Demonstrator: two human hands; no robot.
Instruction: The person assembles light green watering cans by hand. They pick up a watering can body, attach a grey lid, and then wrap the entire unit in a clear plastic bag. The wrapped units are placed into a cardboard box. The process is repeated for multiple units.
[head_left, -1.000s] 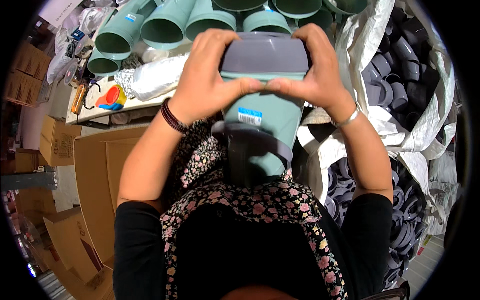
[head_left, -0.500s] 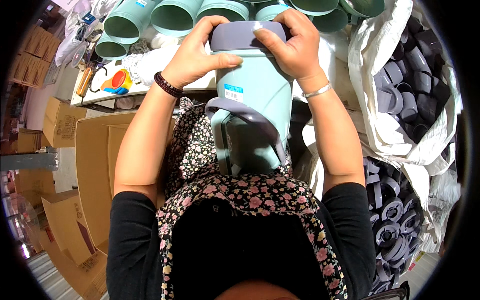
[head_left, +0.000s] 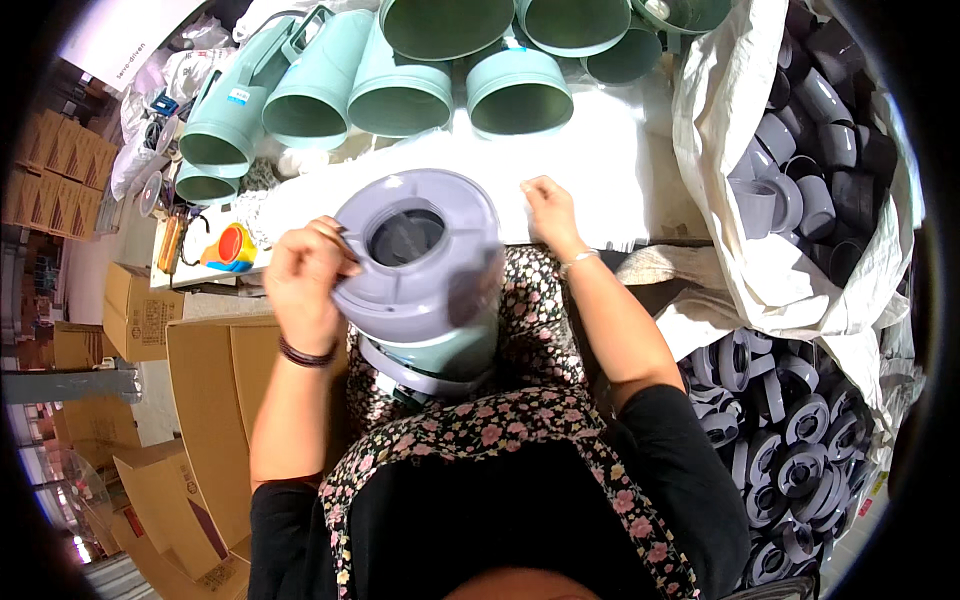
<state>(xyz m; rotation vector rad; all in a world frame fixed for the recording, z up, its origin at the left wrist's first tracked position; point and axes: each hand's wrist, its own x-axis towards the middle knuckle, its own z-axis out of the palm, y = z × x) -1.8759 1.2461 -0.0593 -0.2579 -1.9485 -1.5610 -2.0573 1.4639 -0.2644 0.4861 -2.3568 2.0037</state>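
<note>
A teal jug with a grey ring-shaped top rests on my lap, its top tilted up towards me. The round opening in that top looks dark inside. My left hand grips the edge of the top at its left side, thumb and fingers bent over the rim. Low on the jug shows a grey handle, partly hidden by the body. Apart from the jug, my right hand is over the white table's near edge, its fingers curled together; what they hold, if anything, cannot be made out.
Several teal jug bodies lie along the back of the white table. Grey parts fill a white sack at right, with grey rings below it. An open cardboard box stands at left. A yellow-and-orange object lies on the table.
The jug has come down and nearer, its top now turned towards me. My right hand has let go of the top and moved away; my left hand now grips the top's left edge.
</note>
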